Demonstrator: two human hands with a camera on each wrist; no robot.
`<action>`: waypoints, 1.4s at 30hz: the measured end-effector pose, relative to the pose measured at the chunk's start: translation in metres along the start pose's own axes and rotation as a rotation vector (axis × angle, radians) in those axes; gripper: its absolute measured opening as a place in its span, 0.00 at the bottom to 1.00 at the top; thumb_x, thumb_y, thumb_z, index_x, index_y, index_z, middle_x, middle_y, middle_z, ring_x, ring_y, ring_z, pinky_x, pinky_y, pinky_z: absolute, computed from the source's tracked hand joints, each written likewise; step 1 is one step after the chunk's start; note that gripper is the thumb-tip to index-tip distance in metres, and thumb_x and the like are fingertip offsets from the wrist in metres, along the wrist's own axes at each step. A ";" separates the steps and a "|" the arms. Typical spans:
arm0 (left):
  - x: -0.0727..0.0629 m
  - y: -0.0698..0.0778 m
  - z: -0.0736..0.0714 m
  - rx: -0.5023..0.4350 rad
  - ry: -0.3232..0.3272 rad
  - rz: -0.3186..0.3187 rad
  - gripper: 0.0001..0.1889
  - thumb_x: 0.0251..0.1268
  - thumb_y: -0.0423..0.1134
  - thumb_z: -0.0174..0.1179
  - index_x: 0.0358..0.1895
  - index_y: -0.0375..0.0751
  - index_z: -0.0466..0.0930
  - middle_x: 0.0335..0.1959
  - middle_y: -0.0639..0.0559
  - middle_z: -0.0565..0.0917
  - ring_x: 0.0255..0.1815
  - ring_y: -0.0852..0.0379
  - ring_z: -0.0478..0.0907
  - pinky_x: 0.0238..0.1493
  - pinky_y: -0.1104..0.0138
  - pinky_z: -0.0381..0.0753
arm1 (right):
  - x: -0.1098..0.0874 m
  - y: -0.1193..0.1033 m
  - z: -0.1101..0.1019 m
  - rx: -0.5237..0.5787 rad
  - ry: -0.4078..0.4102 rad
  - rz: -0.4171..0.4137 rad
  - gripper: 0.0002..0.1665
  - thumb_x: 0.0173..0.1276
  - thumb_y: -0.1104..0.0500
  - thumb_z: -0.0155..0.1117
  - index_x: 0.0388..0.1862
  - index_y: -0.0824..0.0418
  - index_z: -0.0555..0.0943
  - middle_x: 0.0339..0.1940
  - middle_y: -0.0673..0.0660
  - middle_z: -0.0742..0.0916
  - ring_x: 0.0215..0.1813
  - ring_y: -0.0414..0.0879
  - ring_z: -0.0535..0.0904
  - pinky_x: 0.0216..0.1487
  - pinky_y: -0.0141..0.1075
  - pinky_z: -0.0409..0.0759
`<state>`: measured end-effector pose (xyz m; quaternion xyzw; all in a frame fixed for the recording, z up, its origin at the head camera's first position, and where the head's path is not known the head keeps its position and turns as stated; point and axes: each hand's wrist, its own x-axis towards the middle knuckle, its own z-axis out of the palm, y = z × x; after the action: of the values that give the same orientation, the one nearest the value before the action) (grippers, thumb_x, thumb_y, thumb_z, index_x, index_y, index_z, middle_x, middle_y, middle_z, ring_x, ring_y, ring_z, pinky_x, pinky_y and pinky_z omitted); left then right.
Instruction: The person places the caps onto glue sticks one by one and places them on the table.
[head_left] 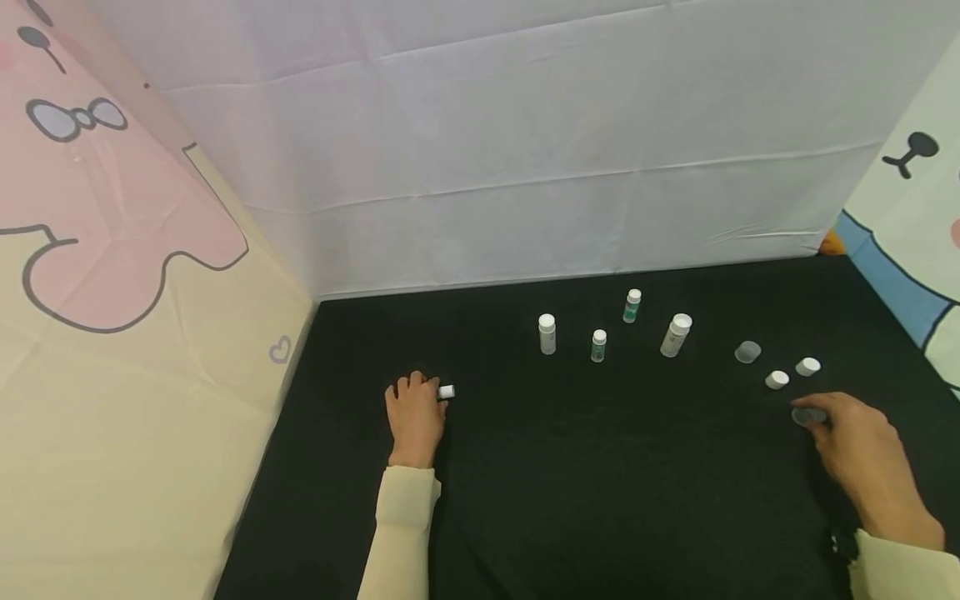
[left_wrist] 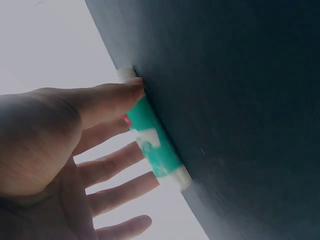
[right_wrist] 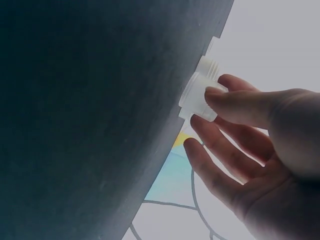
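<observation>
My left hand (head_left: 415,417) holds a small green-labelled glue stick (left_wrist: 152,137) with white ends, lying on its side at the black tabletop. In the left wrist view the thumb is against one side of it and the fingers reach behind. From the head view only a white end of that stick shows beyond the fingers. Far to the right, my right hand (head_left: 862,454) pinches a small clear plastic cup (right_wrist: 202,97) between thumb and fingers, low over the cloth. Just beyond this hand are two white caps (head_left: 777,380) and another clear cup (head_left: 747,352).
Toward the back stand two small green-labelled sticks (head_left: 597,347) and two larger white bottles (head_left: 547,335) with white caps. Black cloth (head_left: 570,500) covers the table. A white sheet (head_left: 465,233) hangs behind, with printed curtains (head_left: 187,358) at both sides.
</observation>
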<state>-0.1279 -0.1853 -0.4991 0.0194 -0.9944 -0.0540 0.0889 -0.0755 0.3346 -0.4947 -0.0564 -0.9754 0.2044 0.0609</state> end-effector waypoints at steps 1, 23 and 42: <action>-0.001 0.003 0.000 -0.005 0.008 0.006 0.20 0.60 0.39 0.79 0.55 0.38 0.90 0.50 0.40 0.86 0.56 0.37 0.80 0.67 0.40 0.74 | -0.001 -0.001 0.001 0.003 0.011 -0.007 0.14 0.61 0.81 0.67 0.46 0.79 0.82 0.51 0.83 0.81 0.52 0.82 0.77 0.53 0.75 0.72; 0.001 0.067 -0.007 -0.031 0.106 0.114 0.31 0.67 0.51 0.74 0.69 0.41 0.81 0.63 0.43 0.84 0.67 0.42 0.77 0.75 0.44 0.70 | -0.002 -0.044 0.014 0.118 0.091 -0.255 0.17 0.57 0.83 0.69 0.45 0.73 0.85 0.50 0.75 0.86 0.50 0.75 0.82 0.49 0.70 0.75; 0.003 0.089 0.004 -0.100 0.148 0.097 0.32 0.68 0.54 0.73 0.70 0.41 0.81 0.62 0.44 0.84 0.66 0.43 0.78 0.75 0.45 0.70 | -0.002 -0.070 0.021 0.160 0.170 -0.366 0.19 0.54 0.84 0.71 0.43 0.71 0.87 0.51 0.71 0.87 0.51 0.71 0.83 0.51 0.65 0.76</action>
<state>-0.1343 -0.0966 -0.4922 -0.0292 -0.9809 -0.0975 0.1657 -0.0822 0.2629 -0.4856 0.1094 -0.9414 0.2610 0.1835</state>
